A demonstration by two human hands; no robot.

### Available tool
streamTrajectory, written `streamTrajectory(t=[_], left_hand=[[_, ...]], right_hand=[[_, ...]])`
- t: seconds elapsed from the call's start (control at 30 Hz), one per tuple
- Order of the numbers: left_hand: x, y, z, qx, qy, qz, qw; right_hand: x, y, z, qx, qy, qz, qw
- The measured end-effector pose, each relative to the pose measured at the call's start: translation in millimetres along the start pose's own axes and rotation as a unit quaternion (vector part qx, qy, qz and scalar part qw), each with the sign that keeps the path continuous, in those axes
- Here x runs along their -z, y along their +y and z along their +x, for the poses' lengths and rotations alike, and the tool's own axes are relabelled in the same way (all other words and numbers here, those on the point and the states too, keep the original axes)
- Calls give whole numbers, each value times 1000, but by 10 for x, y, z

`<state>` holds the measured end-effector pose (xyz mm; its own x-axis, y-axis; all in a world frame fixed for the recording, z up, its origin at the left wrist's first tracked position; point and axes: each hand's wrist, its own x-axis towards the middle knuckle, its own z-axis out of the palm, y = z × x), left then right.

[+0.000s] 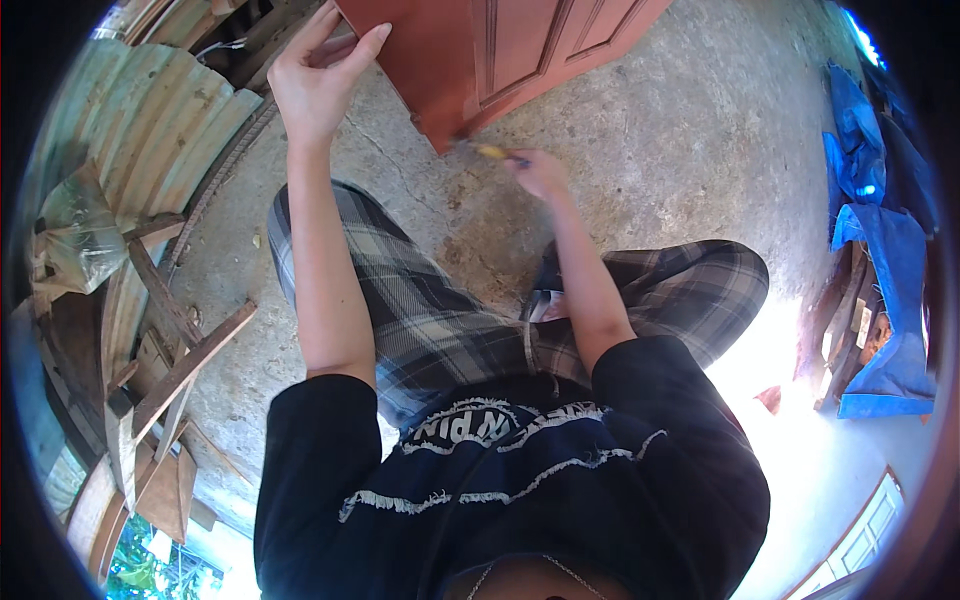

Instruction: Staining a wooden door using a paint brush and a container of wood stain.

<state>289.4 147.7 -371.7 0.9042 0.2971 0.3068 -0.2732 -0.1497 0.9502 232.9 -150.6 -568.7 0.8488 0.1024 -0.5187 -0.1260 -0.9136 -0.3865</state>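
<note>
A reddish-brown wooden cabinet point(425, 70) stands at the top of the view, with a plain side and a front of raised panels. Its upper part runs out of the picture. My left hand point(322, 85) grips the cabinet's left edge, thumb on the near side. In my right hand point(541, 174) is a paintbrush point(492, 152) with a yellow handle, smeared by motion. The brush's head points left at the cabinet's lower corner; whether it touches the wood I cannot tell. My legs, in plaid trousers point(420, 320), are folded on either side.
Stained concrete floor point(680, 150) lies under the cabinet and around me. Corrugated metal sheets point(150, 120) and loose wooden boards point(195, 365) are piled at the left. Blue tarpaulin point(885, 300) hangs at the right, near bright sunlight. A clear plastic bag point(80, 230) rests on the sheets.
</note>
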Motion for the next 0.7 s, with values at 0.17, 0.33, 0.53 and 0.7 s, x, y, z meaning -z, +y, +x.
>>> streamTrajectory(t=[0.17,0.33,0.53,0.7], left_hand=[[53,-31,-13,9,7,23,1000],[7,-53,52,-7,14,28,999],[49,-18,18,1,22,39,999],[43,64,-33,11,28,84,996]], right_hand=[[427,584,189,-155,205,96,962],[164,400,239,-117,201,177,956],[-586,-359,-326,-81,49,241,966],[-276,108,-15,-108,73,250,959]])
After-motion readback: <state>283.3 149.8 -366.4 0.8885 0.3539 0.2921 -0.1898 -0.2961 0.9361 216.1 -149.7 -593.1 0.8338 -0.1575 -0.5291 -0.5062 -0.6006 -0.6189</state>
